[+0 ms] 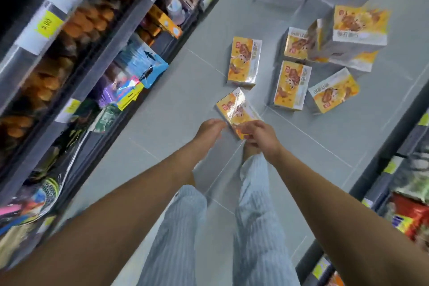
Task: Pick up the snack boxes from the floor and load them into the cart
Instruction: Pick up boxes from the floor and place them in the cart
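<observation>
Several yellow-and-silver snack boxes lie scattered on the grey tiled floor ahead of me. The nearest snack box (pixel 234 109) is tilted, with both hands on its near end. My right hand (pixel 261 133) pinches its lower right corner. At the box's lower left edge, my left hand (pixel 210 126) has its fingers curled; whether it grips the box is unclear. Other boxes lie beyond: one flat (pixel 245 60), another (pixel 291 85), one on the right (pixel 333 93), and a stacked pile (pixel 358 26). No cart is in view.
A store shelf (pixel 97 58) packed with snack bags and yellow price tags runs along the left. Another shelf (pixel 404 169) with red packets lines the right. My legs in striped trousers (pixel 255 216) stand in the narrow aisle between them.
</observation>
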{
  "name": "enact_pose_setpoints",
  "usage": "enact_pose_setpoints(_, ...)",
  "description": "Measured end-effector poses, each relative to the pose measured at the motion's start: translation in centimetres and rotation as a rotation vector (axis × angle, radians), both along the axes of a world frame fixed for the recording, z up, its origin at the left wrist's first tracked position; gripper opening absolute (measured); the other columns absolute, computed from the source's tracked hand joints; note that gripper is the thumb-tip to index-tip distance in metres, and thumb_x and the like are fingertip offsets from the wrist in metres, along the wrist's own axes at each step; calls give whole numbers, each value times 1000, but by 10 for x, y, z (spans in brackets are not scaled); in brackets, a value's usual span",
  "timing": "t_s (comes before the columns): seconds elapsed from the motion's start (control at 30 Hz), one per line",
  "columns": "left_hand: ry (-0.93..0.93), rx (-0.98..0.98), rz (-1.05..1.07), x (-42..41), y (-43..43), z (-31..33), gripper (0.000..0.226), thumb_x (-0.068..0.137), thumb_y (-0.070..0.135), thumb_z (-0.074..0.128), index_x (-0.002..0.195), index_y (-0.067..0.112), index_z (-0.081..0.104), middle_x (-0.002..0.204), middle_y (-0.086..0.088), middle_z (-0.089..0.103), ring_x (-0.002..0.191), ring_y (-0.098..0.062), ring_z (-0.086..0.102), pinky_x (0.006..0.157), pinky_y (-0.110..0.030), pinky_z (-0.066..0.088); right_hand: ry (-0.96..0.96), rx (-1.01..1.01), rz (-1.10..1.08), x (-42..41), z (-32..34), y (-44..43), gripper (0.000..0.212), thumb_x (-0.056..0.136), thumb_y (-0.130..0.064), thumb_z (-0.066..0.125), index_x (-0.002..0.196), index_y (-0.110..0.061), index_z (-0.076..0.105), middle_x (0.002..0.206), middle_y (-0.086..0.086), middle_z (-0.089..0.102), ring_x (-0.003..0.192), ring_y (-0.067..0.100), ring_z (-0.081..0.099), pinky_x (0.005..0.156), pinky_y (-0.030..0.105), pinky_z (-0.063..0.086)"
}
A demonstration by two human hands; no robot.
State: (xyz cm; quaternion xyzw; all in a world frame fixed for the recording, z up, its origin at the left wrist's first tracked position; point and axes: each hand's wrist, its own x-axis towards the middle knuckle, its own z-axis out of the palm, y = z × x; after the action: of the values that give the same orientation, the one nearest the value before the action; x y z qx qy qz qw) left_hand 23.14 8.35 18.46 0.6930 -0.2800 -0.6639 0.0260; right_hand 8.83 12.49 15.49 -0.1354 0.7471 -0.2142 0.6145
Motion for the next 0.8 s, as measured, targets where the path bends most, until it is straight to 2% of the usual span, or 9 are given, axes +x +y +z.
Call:
enact_pose_setpoints(0.1, -11, 41, 118, -29, -17, -29, 4, 93, 20, 52, 97, 18, 53, 99, -3, 53, 94, -19, 49, 61, -22, 35, 19, 33, 49, -30, -29, -29, 18, 89, -3, 51, 79, -15, 60, 81, 4, 58, 72, 15, 51, 56, 21, 36)
enact_pose_setpoints(0.23, -78, 128, 263, -71, -24, -89, 13, 92, 24, 55, 80, 26, 48, 92, -1, 49, 93, -20, 46, 61, -27, 33, 44, 116, 154, -72, -76, -66, 19, 90, -2, 51, 105, -10, 61, 86, 1, 58, 73, 11, 54, 51, 13, 37)
enact_pose_setpoints(0.27, -85, 139, 264, -77, -24, -96, 4, 91, 26, 56, 93, 24, 54, 103, -4, 51, 100, -21, 49, 69, -30, 39, 54, 126, 163, -78, -87, -73, 24, 91, -4, 52, 113, -8, 61, 93, 4, 58, 79, 14, 54, 53, 15, 37)
enact_pose_setpoints(0.33, -98, 188, 268, -93, -24, -122, 54, 91, 30, 58, 139, 15, 40, 135, -9, 49, 125, -25, 48, 97, -33, 40, 62, 152, 221, -89, -116, -91, 33, 92, -8, 53, 125, -9, 57, 103, 6, 55, 80, 14, 54, 54, 18, 34)
enact_pose_setpoints(0.37, -98, 200, 266, -99, -25, -135, 65, 92, 31, 57, 148, 13, 28, 145, -10, 42, 131, -25, 44, 102, -31, 37, 72, 160, 249, -93, -131, -99, 35, 92, -8, 53, 127, -10, 55, 102, 7, 54, 73, 11, 52, 53, 18, 33)
enact_pose_setpoints(0.5, -67, 223, 359, -113, -29, -184, 62, 94, 26, 54, 147, 12, 25, 147, -9, 41, 120, -21, 48, 86, -26, 37, 83, 171, 299, -100, -191, -116, 27, 90, -6, 56, 116, -13, 54, 89, 1, 51, 73, 11, 48, 55, 14, 34)
enact_pose_setpoints(0.57, -60, 241, 429, -114, -30, -211, 49, 94, 23, 53, 138, 16, 34, 143, -11, 44, 106, -20, 48, 77, -26, 38, 125, 184, 327, -99, -225, -117, 34, 90, -6, 57, 123, -11, 53, 100, 2, 54, 85, 15, 51, 58, 13, 37)
enact_pose_setpoints(0.7, -67, 242, 500, -114, -35, -274, 48, 98, 24, 47, 142, 16, 29, 148, -7, 40, 129, -22, 45, 68, -17, 37, 167, 181, 406, -91, -295, -112, 52, 91, -10, 57, 141, -5, 40, 114, 9, 51, 101, 19, 51, 77, 25, 41)
enact_pose_setpoints(0.8, -67, 242, 551, -114, -38, -322, 47, 97, 25, 49, 140, 20, 30, 148, -7, 39, 125, -20, 45, 60, -17, 36, 303, 122, 465, -85, -336, -106, 52, 91, -13, 58, 139, -3, 41, 138, 17, 50, 126, 31, 48, 99, 34, 38)
